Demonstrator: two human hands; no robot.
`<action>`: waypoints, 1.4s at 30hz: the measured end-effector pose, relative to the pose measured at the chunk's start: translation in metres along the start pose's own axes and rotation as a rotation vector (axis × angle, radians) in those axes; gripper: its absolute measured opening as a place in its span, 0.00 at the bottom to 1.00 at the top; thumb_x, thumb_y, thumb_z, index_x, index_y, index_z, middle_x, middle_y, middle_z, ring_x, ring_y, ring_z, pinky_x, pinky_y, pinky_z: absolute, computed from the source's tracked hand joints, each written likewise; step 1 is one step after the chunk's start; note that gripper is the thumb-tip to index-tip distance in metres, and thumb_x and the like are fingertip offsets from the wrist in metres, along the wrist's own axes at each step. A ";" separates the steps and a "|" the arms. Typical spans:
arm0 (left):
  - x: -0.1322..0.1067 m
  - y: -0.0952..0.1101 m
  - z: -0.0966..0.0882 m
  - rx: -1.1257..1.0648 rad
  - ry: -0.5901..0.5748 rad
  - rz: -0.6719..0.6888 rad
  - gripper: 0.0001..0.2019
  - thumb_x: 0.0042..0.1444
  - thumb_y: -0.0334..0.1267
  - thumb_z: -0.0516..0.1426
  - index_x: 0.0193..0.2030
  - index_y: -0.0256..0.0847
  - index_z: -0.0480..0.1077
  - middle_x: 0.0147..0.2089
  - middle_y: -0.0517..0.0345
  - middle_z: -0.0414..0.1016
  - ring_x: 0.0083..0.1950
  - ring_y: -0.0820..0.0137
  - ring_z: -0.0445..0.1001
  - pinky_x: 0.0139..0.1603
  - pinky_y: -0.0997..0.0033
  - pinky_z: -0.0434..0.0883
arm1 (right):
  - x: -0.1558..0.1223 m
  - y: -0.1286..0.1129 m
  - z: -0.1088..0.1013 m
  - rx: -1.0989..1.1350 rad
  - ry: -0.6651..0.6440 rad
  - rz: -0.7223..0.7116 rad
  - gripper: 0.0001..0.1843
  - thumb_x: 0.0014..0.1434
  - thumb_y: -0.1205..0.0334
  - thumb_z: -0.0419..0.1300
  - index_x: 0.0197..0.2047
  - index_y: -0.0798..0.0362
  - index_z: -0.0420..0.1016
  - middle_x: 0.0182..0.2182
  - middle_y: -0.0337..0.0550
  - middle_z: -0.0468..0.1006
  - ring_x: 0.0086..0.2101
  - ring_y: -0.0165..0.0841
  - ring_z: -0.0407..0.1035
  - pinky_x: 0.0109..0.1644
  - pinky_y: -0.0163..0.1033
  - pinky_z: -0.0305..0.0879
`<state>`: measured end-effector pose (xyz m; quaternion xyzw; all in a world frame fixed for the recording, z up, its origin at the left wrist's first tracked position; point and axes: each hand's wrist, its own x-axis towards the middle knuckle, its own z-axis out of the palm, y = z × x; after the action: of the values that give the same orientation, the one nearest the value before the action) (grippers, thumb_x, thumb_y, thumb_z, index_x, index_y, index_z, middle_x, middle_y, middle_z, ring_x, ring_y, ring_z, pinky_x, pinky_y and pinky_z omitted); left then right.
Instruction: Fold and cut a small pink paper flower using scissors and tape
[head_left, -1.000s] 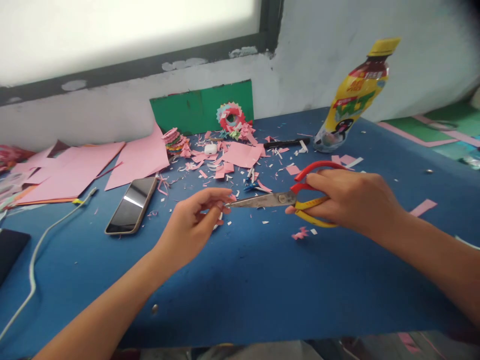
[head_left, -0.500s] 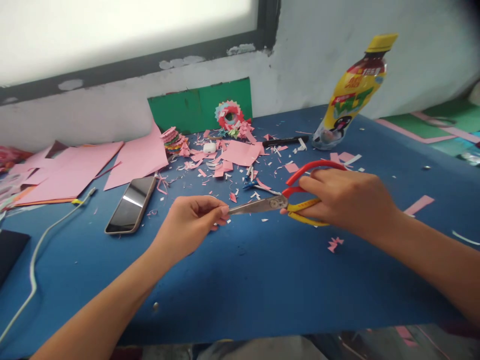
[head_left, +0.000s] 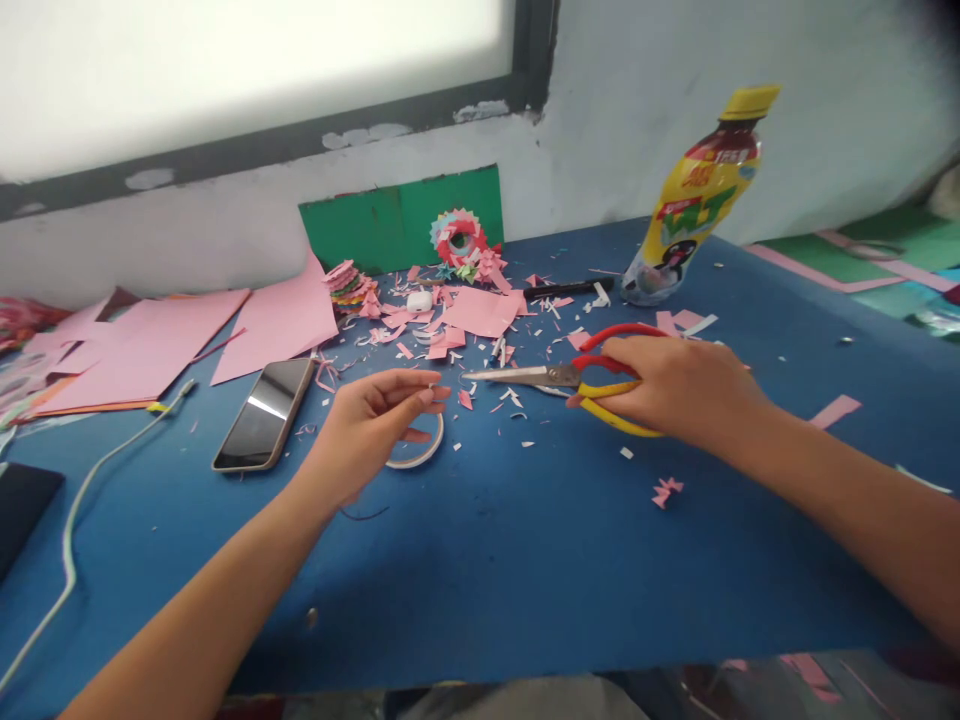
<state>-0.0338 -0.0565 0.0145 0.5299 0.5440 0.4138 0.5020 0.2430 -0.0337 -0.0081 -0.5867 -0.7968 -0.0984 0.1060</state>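
My right hand has its fingers in the red and yellow handles of a pair of scissors. The closed-looking blades point left, their tips a little short of my left fingertips. My left hand is raised over the table with thumb and forefinger pinched together. Whatever lies in that pinch is too small to make out. Partly hidden behind the left fingers is a white ring like a tape roll. Beneath the right hand lie a small white scrap and a folded pink piece.
Pink sheets and a phone lie left, beside a white cable. Pink and white scraps surround a black pen. A paper ring leans on a green board. A yellow-labelled bottle stands back right.
The scissor blades have come away from my left fingertips, leaving a gap. The white ring behind my left hand now shows, and a white scrap has appeared below my right hand.
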 end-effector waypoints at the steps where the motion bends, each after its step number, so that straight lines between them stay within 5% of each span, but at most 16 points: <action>1: 0.000 0.000 0.000 -0.015 -0.013 -0.010 0.12 0.47 0.39 0.63 0.39 0.39 0.73 0.37 0.55 0.80 0.40 0.68 0.77 0.28 0.79 0.74 | 0.003 0.003 0.002 0.044 -0.066 0.039 0.29 0.51 0.37 0.51 0.46 0.50 0.72 0.34 0.48 0.78 0.34 0.45 0.71 0.30 0.41 0.58; 5: -0.001 0.002 0.000 -0.026 -0.021 -0.019 0.11 0.48 0.40 0.63 0.37 0.40 0.71 0.35 0.56 0.80 0.40 0.69 0.77 0.27 0.81 0.73 | 0.013 0.021 0.013 0.148 -0.211 0.161 0.28 0.50 0.38 0.53 0.45 0.50 0.73 0.35 0.50 0.78 0.34 0.47 0.70 0.33 0.46 0.62; 11: 0.000 0.000 0.001 0.056 0.046 0.040 0.09 0.45 0.41 0.64 0.30 0.39 0.75 0.29 0.60 0.75 0.32 0.75 0.72 0.26 0.83 0.71 | 0.020 0.038 0.029 0.214 -0.161 0.137 0.27 0.53 0.42 0.52 0.43 0.56 0.73 0.40 0.55 0.75 0.38 0.46 0.69 0.40 0.47 0.64; 16: 0.002 -0.003 0.000 0.031 0.096 0.031 0.09 0.42 0.40 0.65 0.30 0.40 0.77 0.31 0.59 0.77 0.30 0.75 0.71 0.27 0.81 0.71 | 0.013 0.029 0.005 0.231 -0.055 0.046 0.25 0.54 0.45 0.51 0.46 0.55 0.71 0.43 0.52 0.72 0.44 0.42 0.66 0.49 0.45 0.60; 21: 0.002 -0.003 0.003 0.036 0.105 0.019 0.10 0.40 0.38 0.66 0.33 0.40 0.79 0.30 0.57 0.78 0.31 0.73 0.72 0.28 0.77 0.72 | 0.000 0.019 -0.034 0.613 -0.870 -0.270 0.24 0.46 0.43 0.61 0.42 0.50 0.73 0.38 0.42 0.74 0.38 0.35 0.68 0.40 0.37 0.64; 24: 0.002 -0.004 0.004 0.036 0.092 0.027 0.11 0.40 0.38 0.66 0.34 0.40 0.79 0.29 0.57 0.77 0.30 0.73 0.72 0.27 0.77 0.72 | -0.004 0.019 -0.039 0.619 -1.028 -0.336 0.23 0.44 0.49 0.64 0.42 0.51 0.73 0.36 0.41 0.74 0.37 0.34 0.68 0.40 0.35 0.64; 30: 0.001 -0.004 0.004 0.010 0.057 0.005 0.20 0.40 0.39 0.66 0.44 0.43 0.76 0.30 0.60 0.76 0.29 0.75 0.72 0.25 0.80 0.72 | -0.003 0.021 -0.030 0.637 -1.058 -0.309 0.11 0.54 0.57 0.55 0.36 0.53 0.74 0.32 0.41 0.76 0.34 0.31 0.70 0.39 0.35 0.63; 42: 0.001 -0.007 0.005 0.078 0.041 0.071 0.10 0.43 0.42 0.65 0.32 0.40 0.78 0.33 0.56 0.79 0.35 0.71 0.74 0.30 0.78 0.73 | 0.000 0.011 -0.030 0.746 -0.946 -0.309 0.12 0.55 0.55 0.55 0.35 0.55 0.72 0.30 0.41 0.76 0.31 0.30 0.71 0.37 0.33 0.64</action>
<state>-0.0297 -0.0563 0.0070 0.5596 0.5507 0.4206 0.4545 0.2549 -0.0388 0.0211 -0.3682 -0.8138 0.4431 -0.0764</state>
